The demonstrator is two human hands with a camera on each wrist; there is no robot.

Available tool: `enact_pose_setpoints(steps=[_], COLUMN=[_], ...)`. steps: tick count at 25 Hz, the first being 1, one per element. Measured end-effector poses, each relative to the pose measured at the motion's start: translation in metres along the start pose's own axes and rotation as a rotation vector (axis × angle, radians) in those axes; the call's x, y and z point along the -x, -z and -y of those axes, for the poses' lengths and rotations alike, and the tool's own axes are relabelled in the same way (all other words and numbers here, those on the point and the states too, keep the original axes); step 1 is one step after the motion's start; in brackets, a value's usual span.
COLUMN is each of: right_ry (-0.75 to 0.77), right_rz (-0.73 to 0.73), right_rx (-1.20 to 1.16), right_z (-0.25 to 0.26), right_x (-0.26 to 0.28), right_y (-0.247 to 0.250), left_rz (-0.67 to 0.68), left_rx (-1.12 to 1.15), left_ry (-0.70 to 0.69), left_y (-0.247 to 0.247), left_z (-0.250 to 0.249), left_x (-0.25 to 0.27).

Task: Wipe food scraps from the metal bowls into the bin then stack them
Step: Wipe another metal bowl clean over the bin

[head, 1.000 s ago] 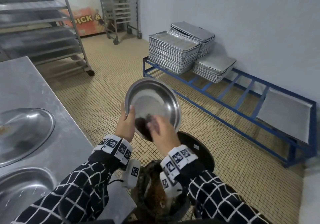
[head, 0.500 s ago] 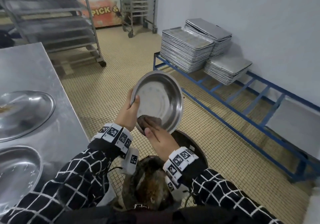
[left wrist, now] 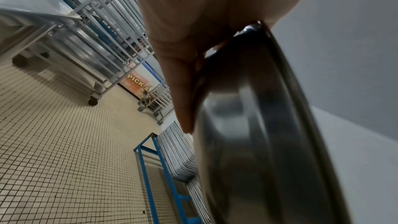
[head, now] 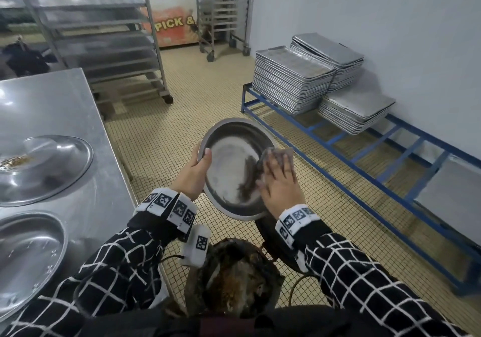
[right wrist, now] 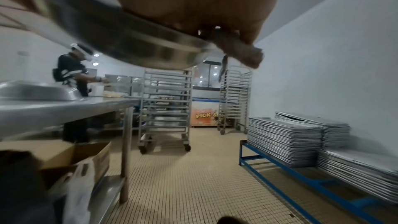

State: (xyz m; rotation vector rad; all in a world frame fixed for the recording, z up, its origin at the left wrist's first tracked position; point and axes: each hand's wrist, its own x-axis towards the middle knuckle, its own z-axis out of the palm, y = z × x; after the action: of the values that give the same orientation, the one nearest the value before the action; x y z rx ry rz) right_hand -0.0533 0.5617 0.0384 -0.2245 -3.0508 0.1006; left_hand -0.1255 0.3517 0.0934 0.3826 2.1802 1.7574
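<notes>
A round metal bowl (head: 229,170) is tilted toward me above the bin (head: 234,282), a dark pail full of brown scraps. My left hand (head: 194,174) grips the bowl's left rim, thumb inside, fingers behind (left wrist: 183,91). My right hand (head: 279,180) presses a grey-brown cloth (head: 276,154) flat against the bowl's right inner side, fingers spread. The cloth (right wrist: 241,52) pokes over the rim in the right wrist view. Two more metal bowls stand on the steel table: one (head: 44,167) with scraps, another (head: 28,258) nearer me.
The steel table (head: 65,107) runs along my left. A blue floor rack (head: 364,154) with stacks of baking trays (head: 291,81) lines the right wall. Wheeled tray racks (head: 104,37) stand at the back. Another person (right wrist: 73,72) works behind the table.
My right hand has slid the cloth from the bowl's lower edge up to its right side. The bowl has tipped a little more toward me.
</notes>
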Motion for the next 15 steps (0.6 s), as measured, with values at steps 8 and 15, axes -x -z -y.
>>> enact_pose_setpoints(steps=[8, 15], right_ry=[-0.267, -0.537], right_rz=[-0.103, -0.181], right_rx=[-0.747, -0.960], right_z=[-0.014, 0.003], right_x=[-0.022, -0.017], right_y=[0.053, 0.052], left_rz=[0.099, 0.015], left_rx=[0.167, 0.159], left_ry=[0.220, 0.035], left_y=[0.010, 0.014], left_z=[-0.013, -0.010], left_x=[0.002, 0.002])
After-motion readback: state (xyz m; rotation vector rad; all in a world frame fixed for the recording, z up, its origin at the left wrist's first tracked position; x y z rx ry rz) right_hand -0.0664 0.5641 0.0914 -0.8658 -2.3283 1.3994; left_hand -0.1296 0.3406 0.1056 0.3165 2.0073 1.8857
